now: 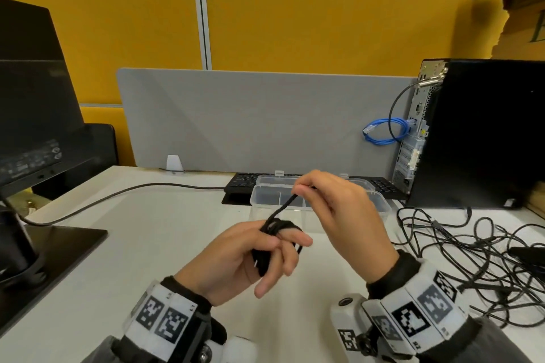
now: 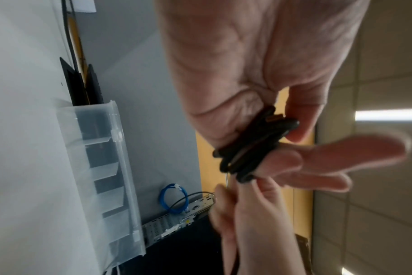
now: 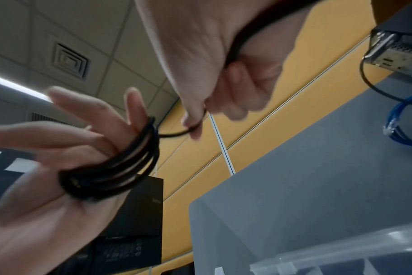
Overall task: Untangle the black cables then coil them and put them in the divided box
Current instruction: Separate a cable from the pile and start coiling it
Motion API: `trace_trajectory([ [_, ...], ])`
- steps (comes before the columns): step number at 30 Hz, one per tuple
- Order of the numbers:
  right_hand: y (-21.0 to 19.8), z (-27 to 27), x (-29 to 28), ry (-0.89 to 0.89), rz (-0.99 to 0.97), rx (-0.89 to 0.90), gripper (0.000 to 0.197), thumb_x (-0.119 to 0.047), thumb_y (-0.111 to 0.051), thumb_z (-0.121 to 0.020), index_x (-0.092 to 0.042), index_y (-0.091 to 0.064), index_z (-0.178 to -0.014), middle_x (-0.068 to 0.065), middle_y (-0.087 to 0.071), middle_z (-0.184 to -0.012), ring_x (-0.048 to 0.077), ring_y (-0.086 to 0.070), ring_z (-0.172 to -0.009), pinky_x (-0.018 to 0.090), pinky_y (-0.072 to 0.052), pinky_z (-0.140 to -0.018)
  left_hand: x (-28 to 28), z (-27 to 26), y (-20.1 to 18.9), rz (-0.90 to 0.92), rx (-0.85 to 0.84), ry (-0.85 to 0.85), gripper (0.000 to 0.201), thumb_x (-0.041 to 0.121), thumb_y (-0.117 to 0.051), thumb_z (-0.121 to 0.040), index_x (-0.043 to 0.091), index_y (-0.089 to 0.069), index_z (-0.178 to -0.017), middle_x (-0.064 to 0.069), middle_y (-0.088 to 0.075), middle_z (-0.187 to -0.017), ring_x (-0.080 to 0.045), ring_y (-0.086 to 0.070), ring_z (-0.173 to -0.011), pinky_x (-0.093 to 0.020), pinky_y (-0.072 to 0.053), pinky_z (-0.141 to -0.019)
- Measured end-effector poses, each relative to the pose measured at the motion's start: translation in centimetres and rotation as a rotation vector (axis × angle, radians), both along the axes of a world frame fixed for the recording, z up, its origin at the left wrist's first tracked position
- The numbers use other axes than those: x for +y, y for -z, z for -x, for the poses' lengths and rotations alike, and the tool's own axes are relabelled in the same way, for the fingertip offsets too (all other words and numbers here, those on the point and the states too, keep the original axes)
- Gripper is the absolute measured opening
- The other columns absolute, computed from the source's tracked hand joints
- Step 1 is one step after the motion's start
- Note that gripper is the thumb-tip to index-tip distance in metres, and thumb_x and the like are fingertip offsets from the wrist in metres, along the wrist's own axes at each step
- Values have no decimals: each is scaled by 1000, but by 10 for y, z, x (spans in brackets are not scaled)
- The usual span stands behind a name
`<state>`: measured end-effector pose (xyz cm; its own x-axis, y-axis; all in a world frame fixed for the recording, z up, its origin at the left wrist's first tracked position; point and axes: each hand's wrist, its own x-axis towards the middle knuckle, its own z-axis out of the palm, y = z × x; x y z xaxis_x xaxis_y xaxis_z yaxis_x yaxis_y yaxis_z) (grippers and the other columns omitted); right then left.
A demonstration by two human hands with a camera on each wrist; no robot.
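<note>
A black cable coil is wound round two fingers of my left hand, held above the white desk. In the left wrist view the thumb presses on the coil; the right wrist view shows its several turns. My right hand pinches the cable's free strand, stretched taut up and to the right of the coil. The clear divided box stands open just behind both hands, partly hidden by the right hand. A tangle of black cables lies on the desk at the right.
A monitor on a black base fills the left side. A black keyboard lies behind the box, in front of a grey divider. A black PC tower with a blue cable loop stands at the right.
</note>
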<state>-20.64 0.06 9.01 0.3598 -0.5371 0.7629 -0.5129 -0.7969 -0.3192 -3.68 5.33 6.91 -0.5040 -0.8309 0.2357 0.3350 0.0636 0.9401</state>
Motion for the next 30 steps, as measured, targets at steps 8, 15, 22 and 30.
trace_trajectory([
  [8, 10, -8, 18, -157, -447, 616, 26, -39, -34, -99, -36, -56, -111, -16, -57, -80, 6, -50, -73, 31, -45, -74, -13, -10, -10, -32, 409, -526, 38, 19, -42, -89, -2, -56, -116, -17, -71, -103, -23, -67, -101, -28, -54, -86],
  [15, -20, -3, 36, 37, -171, 627, 26, -46, -36, -96, -34, -58, -104, -8, -63, -89, 14, -57, -84, 27, -35, -63, -1, -8, -13, 252, -681, -564, 54, 36, -80, -67, 28, -54, -114, 20, -69, -87, 9, -59, -93, -9, -44, -80],
  [22, -32, 59, 10, 187, -388, 494, 29, -48, -47, -89, -28, -49, -68, -8, -53, -60, 2, -47, -52, 16, -38, -53, -14, -32, -6, 268, -728, -1087, 20, 24, -69, -81, 14, -63, -98, 7, -60, -72, -6, -55, -63, -6, -41, -60],
  [30, -22, 176, -41, 745, -498, 726, 29, -51, -43, -91, -30, -47, -72, -9, -53, -66, 5, -50, -63, 25, -40, -69, -11, -63, -18, -25, -269, -1384, 13, 22, -60, -88, 16, -58, -99, -5, -53, -75, -12, -44, -64, -21, -35, -57],
])
